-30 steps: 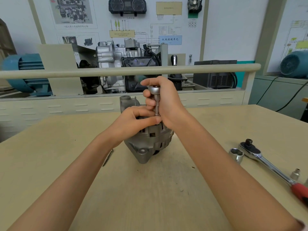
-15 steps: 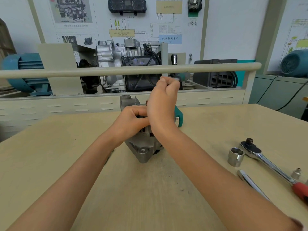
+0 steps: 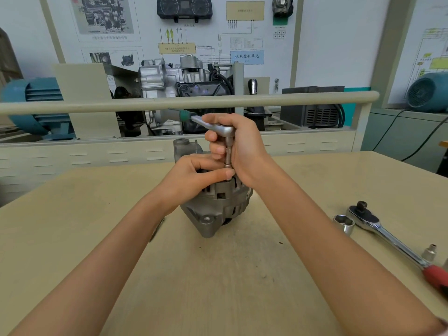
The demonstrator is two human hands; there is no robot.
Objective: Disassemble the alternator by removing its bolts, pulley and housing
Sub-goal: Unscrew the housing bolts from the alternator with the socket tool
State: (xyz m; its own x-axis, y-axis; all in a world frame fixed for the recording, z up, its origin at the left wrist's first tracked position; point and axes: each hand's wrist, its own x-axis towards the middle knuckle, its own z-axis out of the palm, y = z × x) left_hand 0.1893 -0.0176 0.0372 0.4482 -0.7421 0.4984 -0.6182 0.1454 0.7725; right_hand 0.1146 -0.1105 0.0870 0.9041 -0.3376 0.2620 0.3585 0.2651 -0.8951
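Note:
A grey metal alternator [image 3: 215, 209] stands on the beige workbench [image 3: 218, 275] in the middle of the view. My right hand [image 3: 242, 146] grips the head of a small ratchet [image 3: 218, 127] with a green handle that points up and left. Its thin extension [image 3: 228, 154] runs straight down to the alternator's top. My left hand [image 3: 194, 175] rests on top of the alternator, thumb and fingers pinching the lower end of the extension. The bolt under the socket is hidden by my fingers.
At the right lie a large ratchet with a red handle [image 3: 388, 236], a large socket [image 3: 343, 224] and a small socket [image 3: 429, 252]. A thin metal tool [image 3: 156, 229] peeks out under my left forearm. A rail [image 3: 194, 101] and an engine display stand behind the bench.
The small ratchet's green handle has swung from my right side round to the upper left, and my right hand has turned with it. My left hand and the alternator stay put.

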